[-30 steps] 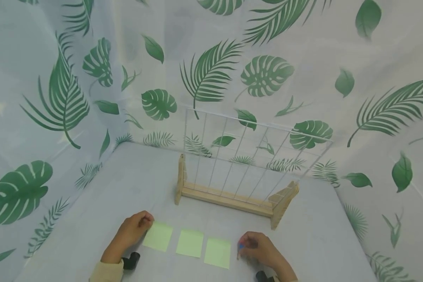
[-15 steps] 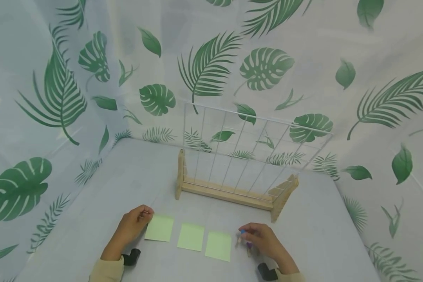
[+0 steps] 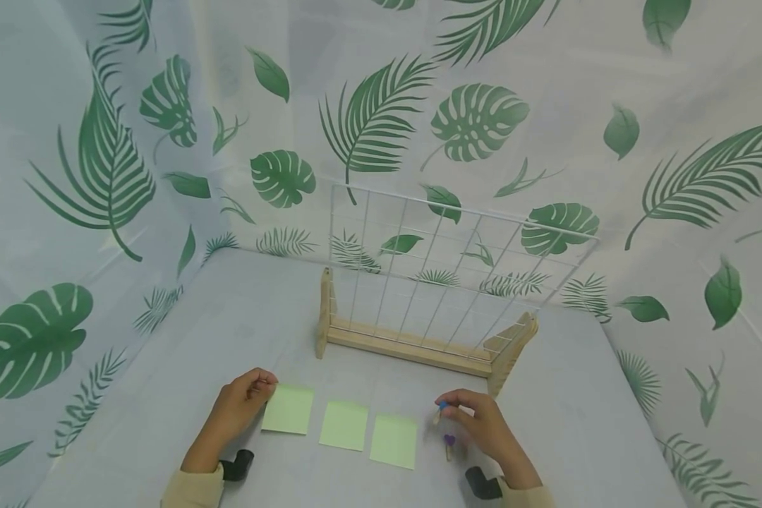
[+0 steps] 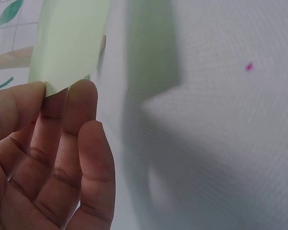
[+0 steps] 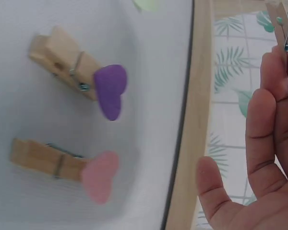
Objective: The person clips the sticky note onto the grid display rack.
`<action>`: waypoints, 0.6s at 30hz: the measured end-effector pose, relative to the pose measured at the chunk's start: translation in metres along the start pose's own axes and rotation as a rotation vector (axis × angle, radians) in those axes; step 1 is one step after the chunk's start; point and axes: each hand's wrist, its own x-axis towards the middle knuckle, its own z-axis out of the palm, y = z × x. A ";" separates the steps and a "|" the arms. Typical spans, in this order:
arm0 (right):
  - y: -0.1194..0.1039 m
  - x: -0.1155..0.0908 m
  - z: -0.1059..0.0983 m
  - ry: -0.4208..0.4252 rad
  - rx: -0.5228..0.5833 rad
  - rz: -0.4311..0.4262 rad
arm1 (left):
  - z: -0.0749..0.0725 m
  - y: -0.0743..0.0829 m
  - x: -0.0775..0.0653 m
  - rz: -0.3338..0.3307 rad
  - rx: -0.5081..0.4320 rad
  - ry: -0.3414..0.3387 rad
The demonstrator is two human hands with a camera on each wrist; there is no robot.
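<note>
My left hand (image 3: 235, 416) pinches a corner of the leftmost light green paper square (image 3: 288, 409). In the left wrist view that square (image 4: 69, 43) is raised off the surface and casts a shadow, thumb and fingertip at its corner. Two matching squares, one in the middle (image 3: 343, 425) and one at right (image 3: 394, 442), lie beside it. My right hand (image 3: 479, 423) pinches a wooden clothespin (image 5: 281, 28) with a blue top. Below it on the table lie two more clothespins, one with a purple heart (image 5: 110, 91), one with a pink heart (image 5: 101, 177).
Behind the squares stands a white wire grid (image 3: 413, 282) in a wooden base (image 3: 413, 354). Leaf-printed white sheeting (image 3: 368, 42) hangs at the back and sides of the table (image 3: 254, 310). Black wrist mounts sit at both wrists.
My right hand has lifted the blue-topped clothespin and moved it away from me, uncovering the purple-heart clothespin. My left hand stays at the first square. The head view has shifted slightly.
</note>
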 end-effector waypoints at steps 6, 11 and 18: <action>-0.004 0.005 -0.001 0.017 -0.039 -0.012 | -0.001 0.001 0.000 0.019 -0.004 -0.002; -0.011 0.008 -0.003 0.021 -0.051 -0.007 | -0.002 0.004 0.000 0.026 -0.010 -0.002; -0.015 0.013 -0.005 0.050 -0.030 -0.047 | -0.002 0.008 0.001 0.019 -0.020 0.002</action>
